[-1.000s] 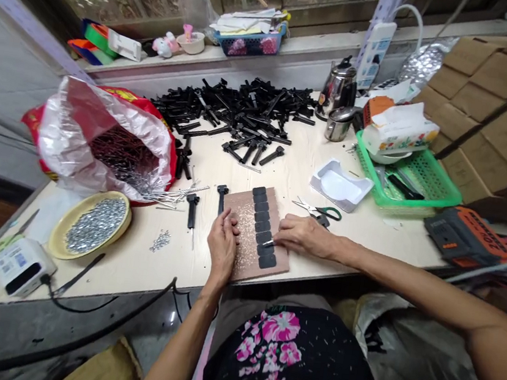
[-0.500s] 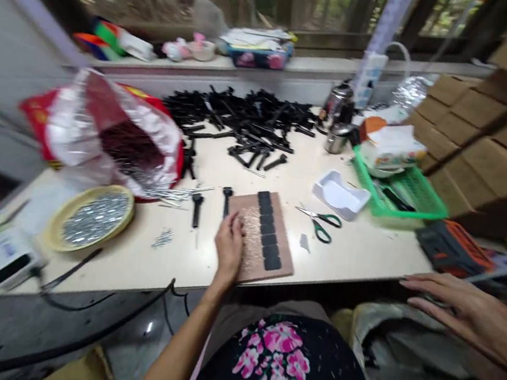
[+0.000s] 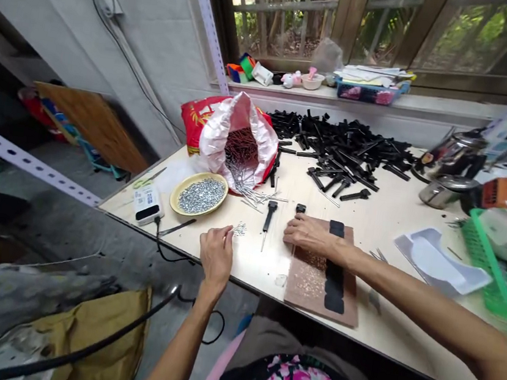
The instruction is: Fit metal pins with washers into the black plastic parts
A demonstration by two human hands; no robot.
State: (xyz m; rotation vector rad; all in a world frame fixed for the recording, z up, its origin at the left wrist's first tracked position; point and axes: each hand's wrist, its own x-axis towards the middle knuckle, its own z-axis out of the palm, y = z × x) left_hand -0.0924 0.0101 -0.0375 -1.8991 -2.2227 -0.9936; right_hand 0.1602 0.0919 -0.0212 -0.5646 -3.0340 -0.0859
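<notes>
My left hand [image 3: 217, 253] is closed at the small pile of metal pins [image 3: 240, 229], its fingertips pressed together; what they hold is too small to make out. My right hand [image 3: 308, 232] reaches across the brown board [image 3: 307, 301], fingers curled over the lower part of a black piece with a square head [image 3: 300, 209]. A similar black piece [image 3: 270, 215] lies between my hands, with a thin metal pin sticking out of its lower end. A strip of black squares [image 3: 334, 286] runs down the board, partly under my right forearm.
A yellow bowl of metal parts [image 3: 202, 195] stands at the left, before a red and white bag of rods [image 3: 262, 148]. Black pieces [image 3: 356, 144] are heaped behind. A white tray [image 3: 441, 259], green basket [image 3: 485, 261] and metal pot [image 3: 447, 192] are at the right.
The view has swung left. My left hand has gone from the board to the metal pins. My right hand has come from beyond the table's edge onto the black piece by the board.
</notes>
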